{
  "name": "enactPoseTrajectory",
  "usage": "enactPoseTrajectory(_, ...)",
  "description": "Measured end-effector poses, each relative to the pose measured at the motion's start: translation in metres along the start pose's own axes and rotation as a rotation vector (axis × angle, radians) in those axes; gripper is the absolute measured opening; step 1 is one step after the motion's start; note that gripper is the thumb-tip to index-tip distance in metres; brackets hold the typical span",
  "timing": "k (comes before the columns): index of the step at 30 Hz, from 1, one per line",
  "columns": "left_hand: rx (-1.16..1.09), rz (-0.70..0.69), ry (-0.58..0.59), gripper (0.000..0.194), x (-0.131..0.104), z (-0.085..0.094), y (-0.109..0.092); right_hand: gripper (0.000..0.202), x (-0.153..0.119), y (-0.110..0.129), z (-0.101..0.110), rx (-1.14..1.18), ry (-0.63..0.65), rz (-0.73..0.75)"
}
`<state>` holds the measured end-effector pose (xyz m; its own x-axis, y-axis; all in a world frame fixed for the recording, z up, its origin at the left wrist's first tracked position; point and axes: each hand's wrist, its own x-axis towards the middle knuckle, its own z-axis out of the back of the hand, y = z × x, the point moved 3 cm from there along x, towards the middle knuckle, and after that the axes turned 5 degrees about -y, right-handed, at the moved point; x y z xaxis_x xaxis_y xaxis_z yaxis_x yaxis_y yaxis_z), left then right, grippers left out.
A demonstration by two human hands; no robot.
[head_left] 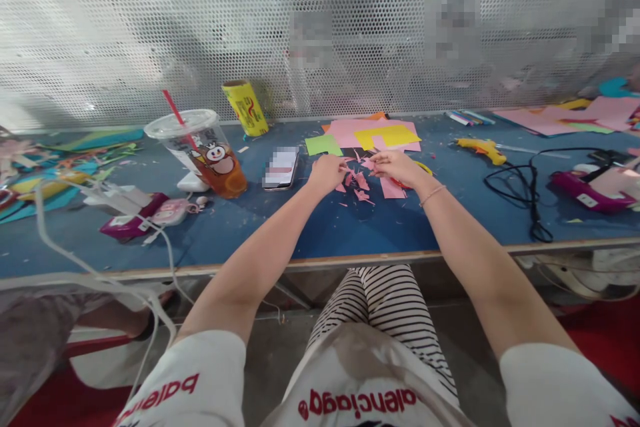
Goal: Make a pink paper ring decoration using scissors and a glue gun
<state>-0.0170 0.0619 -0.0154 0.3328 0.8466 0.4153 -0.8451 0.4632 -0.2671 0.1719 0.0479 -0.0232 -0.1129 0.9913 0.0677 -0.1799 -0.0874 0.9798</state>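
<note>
Over the blue table [260,227], both of my hands are close together above small pink paper scraps [361,187]. My left hand [329,172] has its fingers pressed together at the left edge of the scraps; what they hold, if anything, is too small to tell. At the right, my right hand [395,165] pinches a small pink paper piece [369,164]. Just behind them lie pink sheets [345,130], a yellow sheet [393,137] and a green sheet [323,145]. Beside my right hand is a pink piece [393,188] on the tabletop.
To the left stand a phone [281,168], a drink cup [215,160] and a yellow roll [246,108]. A yellow glue gun [483,150] with a black cable lies at right. Purple power strips [590,191] are on both sides. A perforated metal panel [350,33] rises behind.
</note>
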Motion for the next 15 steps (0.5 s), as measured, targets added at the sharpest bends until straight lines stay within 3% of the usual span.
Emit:
enactPoseTrajectory(3, -0.014, -0.220, 0.014, 0.028, -0.003, -0.001, -0.009, 0.023, 0.008, -0.007, 0.003, -0.204, -0.003, 0.137)
enactPoseTrajectory(7, -0.026, -0.447, 0.187, 0.033, -0.010, -0.007, -0.026, 0.027, 0.018, -0.019, 0.005, -0.449, -0.040, 0.294)
enactPoseTrajectory(11, -0.021, -0.497, 0.221, 0.034, -0.012, -0.011, -0.032, 0.026, 0.019, -0.019, 0.006, -0.598, -0.088, 0.374)
enactPoseTrajectory(15, -0.031, -0.462, 0.203, 0.030, -0.011, -0.011, -0.030, 0.023, 0.015, -0.012, 0.005, -0.696, -0.104, 0.395)
